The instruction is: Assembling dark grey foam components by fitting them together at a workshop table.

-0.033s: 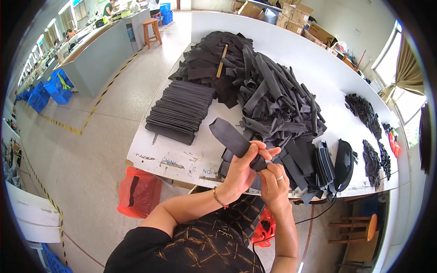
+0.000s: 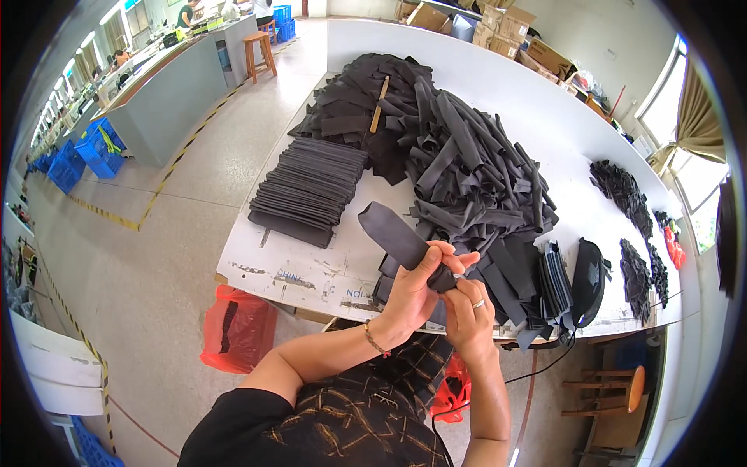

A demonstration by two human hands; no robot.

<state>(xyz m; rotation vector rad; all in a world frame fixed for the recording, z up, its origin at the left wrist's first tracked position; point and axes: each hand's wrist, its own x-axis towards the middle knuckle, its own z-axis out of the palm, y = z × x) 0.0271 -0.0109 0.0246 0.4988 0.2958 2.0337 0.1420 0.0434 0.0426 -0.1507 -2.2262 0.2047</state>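
Observation:
My left hand is closed around a black fabric strip, thumb on top. The strip's rounded far end points up and to the left, above the table's front edge. At its near end, the fingers of my right hand pinch the same strip, close beside the left fingertips. Beyond my hands lies a big loose heap of black fabric strips. To its left, similar strips form a neat overlapping row. A smaller upright bundle of strips stands right of my hands.
The white table has a raised back panel. A wooden stick rests on the heap. Right of the bundle sits a black rounded object; small dark piles lie farther right. A red plastic bag is below the table's left front.

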